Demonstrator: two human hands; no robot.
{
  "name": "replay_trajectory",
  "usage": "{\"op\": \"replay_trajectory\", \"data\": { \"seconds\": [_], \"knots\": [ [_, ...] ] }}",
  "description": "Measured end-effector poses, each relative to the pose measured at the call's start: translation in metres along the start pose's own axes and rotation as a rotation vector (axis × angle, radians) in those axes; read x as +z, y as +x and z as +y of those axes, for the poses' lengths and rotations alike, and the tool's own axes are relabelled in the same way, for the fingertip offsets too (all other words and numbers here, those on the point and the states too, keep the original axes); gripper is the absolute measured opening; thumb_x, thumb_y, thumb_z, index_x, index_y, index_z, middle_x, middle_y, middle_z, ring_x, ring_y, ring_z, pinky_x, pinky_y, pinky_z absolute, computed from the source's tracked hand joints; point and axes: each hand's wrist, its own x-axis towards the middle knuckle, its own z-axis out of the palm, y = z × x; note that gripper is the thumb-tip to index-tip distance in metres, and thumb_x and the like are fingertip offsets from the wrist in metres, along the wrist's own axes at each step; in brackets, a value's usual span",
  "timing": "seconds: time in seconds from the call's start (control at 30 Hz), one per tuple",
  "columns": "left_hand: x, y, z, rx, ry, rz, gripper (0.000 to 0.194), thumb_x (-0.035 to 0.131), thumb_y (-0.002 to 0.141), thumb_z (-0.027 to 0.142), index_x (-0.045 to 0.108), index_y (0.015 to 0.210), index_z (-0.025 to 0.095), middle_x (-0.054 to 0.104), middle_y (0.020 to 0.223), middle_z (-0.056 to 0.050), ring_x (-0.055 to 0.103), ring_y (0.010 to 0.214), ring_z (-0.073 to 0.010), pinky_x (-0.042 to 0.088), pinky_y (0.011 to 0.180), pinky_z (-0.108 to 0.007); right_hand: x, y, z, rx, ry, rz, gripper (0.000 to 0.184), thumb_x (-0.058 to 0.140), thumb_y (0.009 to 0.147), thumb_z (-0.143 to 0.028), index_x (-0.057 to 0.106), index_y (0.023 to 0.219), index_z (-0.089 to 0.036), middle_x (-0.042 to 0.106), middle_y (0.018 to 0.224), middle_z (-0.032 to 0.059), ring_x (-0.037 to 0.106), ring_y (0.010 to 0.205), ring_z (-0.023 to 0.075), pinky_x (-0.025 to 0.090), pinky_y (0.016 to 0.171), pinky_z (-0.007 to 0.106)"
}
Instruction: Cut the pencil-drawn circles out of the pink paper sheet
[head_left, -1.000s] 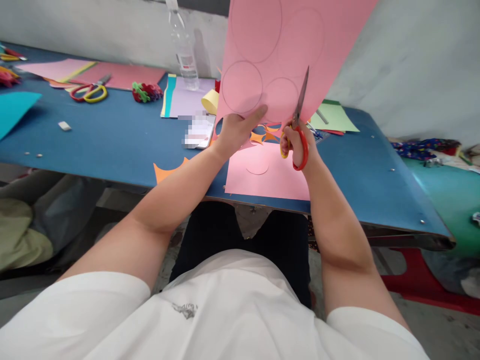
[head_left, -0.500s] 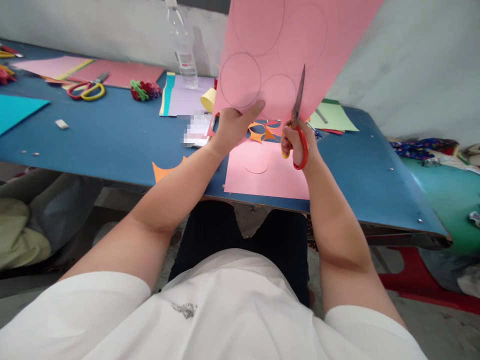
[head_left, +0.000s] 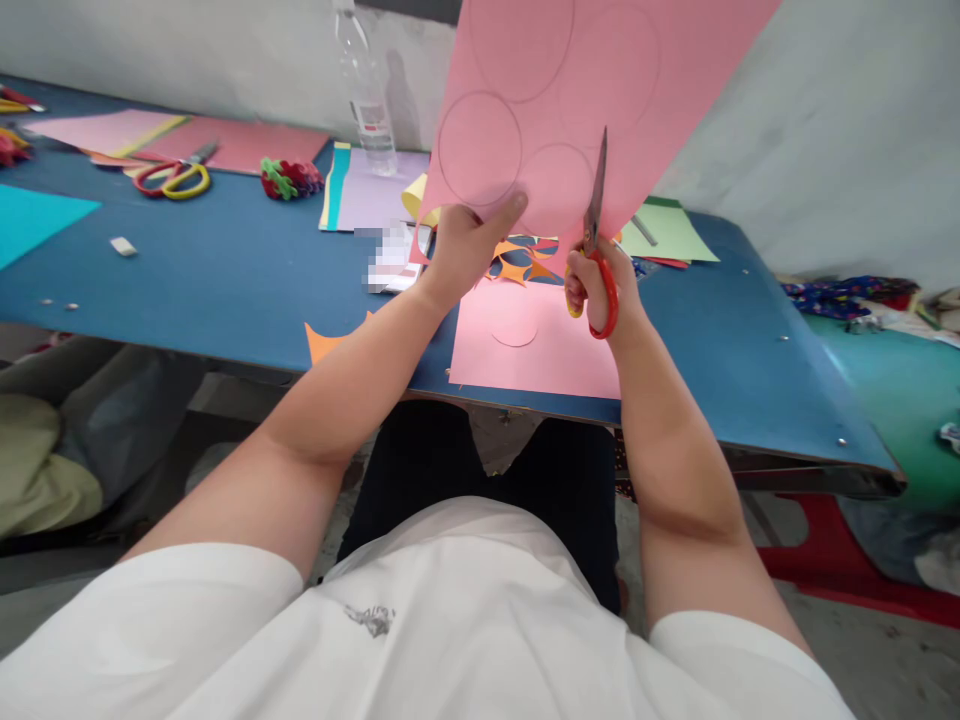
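My left hand [head_left: 474,240] is closed on the lower edge of a pink paper sheet [head_left: 547,120], thumb on its near face. Several circles are drawn in pencil on that raised sheet. In my right hand [head_left: 600,270] is a pair of scissors [head_left: 596,215] with red and yellow handles, blades pointing up in front of the sheet and seemingly together. Below, a second pink sheet [head_left: 540,350] lies on the table, with a round outline on it. Orange paper scraps [head_left: 517,270] with curved cut-outs lie behind it, partly hidden.
The blue table [head_left: 225,270] runs along a wall. On it stand or lie a plastic bottle [head_left: 367,110], another pair of scissors [head_left: 176,180], a curly paper piece [head_left: 289,180], a white eraser-like block [head_left: 123,246] and pale green paper [head_left: 679,230]. A red stool [head_left: 832,560] stands at lower right.
The raised pink sheet has tilted and shifted slightly, its lower left corner moving a little left. Both hands have barely moved; the scissors stay upright.
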Motion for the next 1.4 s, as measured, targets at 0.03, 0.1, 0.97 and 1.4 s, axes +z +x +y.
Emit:
{"op": "replay_trajectory", "data": {
  "seconds": [0.03,0.1,0.97,1.4],
  "knots": [
    [0.0,0.001,-0.001,0.007,0.011,-0.023,0.069,0.1,0.097,0.014,0.049,0.052,0.017,0.042,0.062,0.006,0.047,0.061,-0.0066,0.034,0.058,-0.022,0.0,0.0,0.0,-0.006,0.001,-0.001,0.047,0.087,0.091,-0.062,0.052,0.09,-0.031,0.042,0.062,-0.0053,0.039,0.051,0.0161,0.032,0.045,0.036],
    [-0.002,0.003,-0.003,0.039,0.051,-0.071,0.068,0.097,0.101,0.019,0.049,0.054,0.018,0.042,0.063,0.006,0.047,0.061,-0.0069,0.035,0.058,-0.023,0.0,-0.001,0.001,-0.012,0.005,-0.007,0.046,0.087,0.093,-0.062,0.051,0.091,-0.032,0.041,0.062,-0.0057,0.038,0.05,0.0156,0.033,0.045,0.036],
    [-0.013,0.018,-0.018,0.237,0.225,-0.137,0.065,0.091,0.109,0.045,0.052,0.06,0.025,0.049,0.063,0.002,0.062,0.07,-0.0159,0.049,0.065,-0.034,-0.006,-0.001,0.006,0.032,-0.016,-0.008,0.052,0.086,0.093,-0.07,0.053,0.094,-0.03,0.035,0.069,-0.0044,0.039,0.055,0.0151,0.029,0.048,0.033],
    [-0.017,0.024,-0.019,0.249,0.241,-0.193,0.062,0.082,0.115,0.052,0.055,0.067,0.025,0.048,0.071,-0.003,0.044,0.076,-0.0154,0.037,0.075,-0.041,-0.007,0.0,0.008,0.045,-0.033,0.003,0.048,0.087,0.091,-0.067,0.056,0.091,-0.031,0.037,0.065,-0.0045,0.036,0.052,0.0148,0.025,0.044,0.031]
  ]
}}
